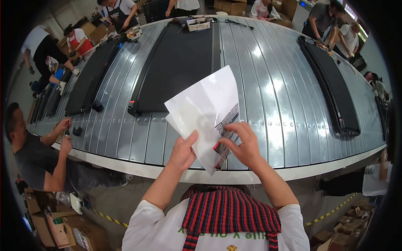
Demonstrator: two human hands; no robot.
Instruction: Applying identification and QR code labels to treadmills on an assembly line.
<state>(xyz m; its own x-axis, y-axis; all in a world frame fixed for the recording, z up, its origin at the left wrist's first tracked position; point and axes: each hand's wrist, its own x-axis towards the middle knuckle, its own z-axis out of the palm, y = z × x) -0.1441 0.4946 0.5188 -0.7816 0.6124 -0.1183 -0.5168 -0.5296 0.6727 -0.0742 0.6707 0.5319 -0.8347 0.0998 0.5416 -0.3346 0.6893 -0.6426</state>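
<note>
Over the near edge of the metal-slatted line, I hold several white paper sheets (205, 94) in front of me, tilted, with what looks like a clear plastic sleeve among them. My left hand (183, 152) grips their lower left, thumb on top. At the lower right, my right hand (246, 146) pinches the edge with bent fingers, beside a strip of dark printed labels (228, 121). A small red-and-dark part (216, 146) shows by its thumb; I cannot make out what it is. Behind the sheets lies a wide black treadmill-like deck (180, 58) with side rails.
Another black deck (92, 79) lies to the left and a narrower one (331, 83) to the right. A parts tray (198, 24) sits on the middle deck's far end. A co-worker (42, 150) works close at left; others stand around the line. Cardboard boxes (83, 230) are at lower left.
</note>
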